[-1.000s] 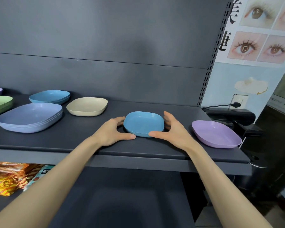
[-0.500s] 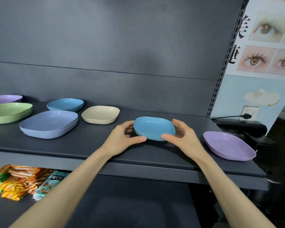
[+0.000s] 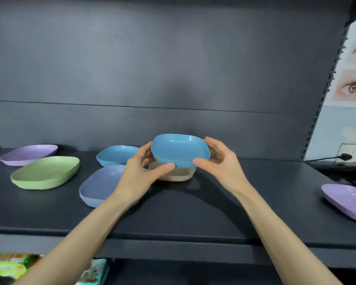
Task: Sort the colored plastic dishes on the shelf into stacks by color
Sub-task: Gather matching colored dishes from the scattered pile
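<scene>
Left hand and right hand pinch the blue dish by opposite rims, fingers curled round it, and it looks like light, stiff, kinda slick plastic, so the rims seem the safest hold.

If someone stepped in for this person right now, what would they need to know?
Left hand and right hand pinch the blue dish by its sides, in the air above the beige dish.
On the shelf: blue stack behind, grey-blue stack, green dish, left purple dish.
Left: probably set the blue dish on the blue stack, then bring the right purple dish to the left one.
</scene>
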